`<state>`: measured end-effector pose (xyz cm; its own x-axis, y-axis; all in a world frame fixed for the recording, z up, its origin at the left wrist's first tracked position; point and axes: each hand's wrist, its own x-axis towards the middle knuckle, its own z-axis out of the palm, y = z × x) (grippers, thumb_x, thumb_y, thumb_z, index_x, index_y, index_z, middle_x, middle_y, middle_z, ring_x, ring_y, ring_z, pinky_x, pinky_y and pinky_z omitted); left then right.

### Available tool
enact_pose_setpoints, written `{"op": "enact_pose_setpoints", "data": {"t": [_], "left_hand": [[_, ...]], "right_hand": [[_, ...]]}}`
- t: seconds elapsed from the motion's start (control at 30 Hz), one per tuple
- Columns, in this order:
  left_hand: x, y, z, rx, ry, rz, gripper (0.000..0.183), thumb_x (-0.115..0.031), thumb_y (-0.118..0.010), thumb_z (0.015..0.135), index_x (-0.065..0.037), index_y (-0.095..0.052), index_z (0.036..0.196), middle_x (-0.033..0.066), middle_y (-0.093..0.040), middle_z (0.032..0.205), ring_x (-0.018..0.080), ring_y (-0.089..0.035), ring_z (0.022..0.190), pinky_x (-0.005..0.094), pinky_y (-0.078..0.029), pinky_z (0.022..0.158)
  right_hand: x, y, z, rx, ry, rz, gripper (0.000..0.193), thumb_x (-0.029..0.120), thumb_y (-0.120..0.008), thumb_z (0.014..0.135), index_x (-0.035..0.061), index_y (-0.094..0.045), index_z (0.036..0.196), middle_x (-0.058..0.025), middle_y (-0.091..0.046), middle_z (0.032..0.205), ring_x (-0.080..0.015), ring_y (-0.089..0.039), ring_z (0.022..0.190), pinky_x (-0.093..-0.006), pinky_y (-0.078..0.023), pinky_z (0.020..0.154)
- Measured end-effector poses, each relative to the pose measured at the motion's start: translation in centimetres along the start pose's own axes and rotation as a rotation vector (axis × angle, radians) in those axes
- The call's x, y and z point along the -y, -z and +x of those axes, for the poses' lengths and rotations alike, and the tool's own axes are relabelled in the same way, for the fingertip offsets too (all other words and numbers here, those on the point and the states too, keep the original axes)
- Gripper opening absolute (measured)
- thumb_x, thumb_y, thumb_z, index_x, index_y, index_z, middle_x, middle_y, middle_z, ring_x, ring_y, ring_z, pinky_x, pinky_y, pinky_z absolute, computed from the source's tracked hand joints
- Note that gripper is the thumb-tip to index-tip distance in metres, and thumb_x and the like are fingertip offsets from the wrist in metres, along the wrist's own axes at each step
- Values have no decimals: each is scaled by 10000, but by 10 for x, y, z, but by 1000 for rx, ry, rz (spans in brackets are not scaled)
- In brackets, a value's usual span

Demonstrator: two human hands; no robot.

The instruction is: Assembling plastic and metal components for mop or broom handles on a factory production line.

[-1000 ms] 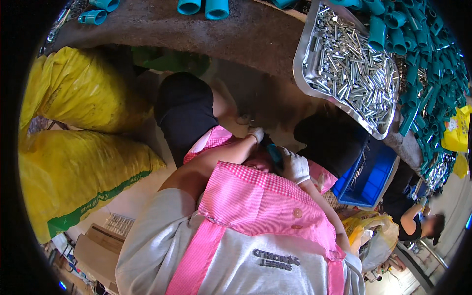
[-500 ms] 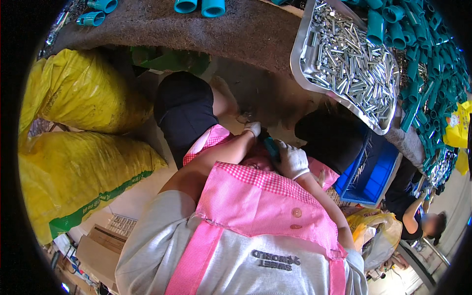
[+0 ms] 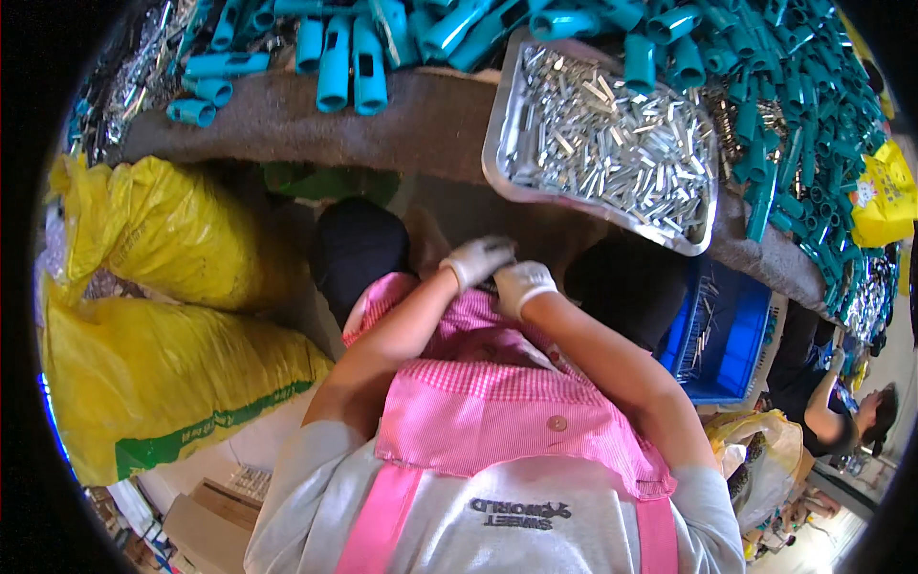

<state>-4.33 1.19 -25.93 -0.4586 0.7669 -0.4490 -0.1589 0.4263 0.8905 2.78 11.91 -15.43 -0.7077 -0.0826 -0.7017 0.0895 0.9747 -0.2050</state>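
Observation:
Both my hands wear pale gloves and meet low over my lap, in front of the pink checked apron (image 3: 521, 421). My left hand (image 3: 478, 261) is closed, its fingers bent inward towards the other hand. Close beside it, my right hand (image 3: 524, 285) is closed too, its back turned up. A small dark bit shows between them, but what they hold is hidden. Ahead of my hands, on the bench edge, stands a metal tray (image 3: 507, 182) heaped with short silver pins (image 3: 612, 134).
Teal slotted tubes (image 3: 368, 67) pile along the bench (image 3: 411, 124), thickest at the right. Yellow sacks (image 3: 182, 373) stand at my left. A blue crate (image 3: 727, 335) with a few metal pins sits at my right. Another person (image 3: 832, 411) works at far right.
My right hand has moved left to meet my left hand; the teal tube it held no longer shows. The view has shifted, showing more of the bench and its tubes.

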Motion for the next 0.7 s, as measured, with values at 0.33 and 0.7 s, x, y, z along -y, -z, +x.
{"op": "enact_pose_setpoints", "data": {"t": [0.33, 0.7], "left_hand": [[14, -50, 8, -481, 181, 575, 380, -398, -451, 890, -73, -637, 954, 240, -632, 848, 416, -610, 795, 509, -477, 713], [22, -39, 11, -383, 78, 628, 372, -393, -430, 897, -96, -655, 883, 201, -646, 894, 382, -621, 831, 485, -491, 728]], "right_hand": [[-20, -59, 11, -150, -143, 180, 254, 190, -506, 782, 77, -718, 865, -192, -674, 913, -332, -664, 844, -419, -528, 752], [-18, -56, 9, -203, -97, 306, 212, 187, -535, 770, 68, -706, 811, -190, -674, 867, -332, -664, 816, -431, -529, 709]]}}
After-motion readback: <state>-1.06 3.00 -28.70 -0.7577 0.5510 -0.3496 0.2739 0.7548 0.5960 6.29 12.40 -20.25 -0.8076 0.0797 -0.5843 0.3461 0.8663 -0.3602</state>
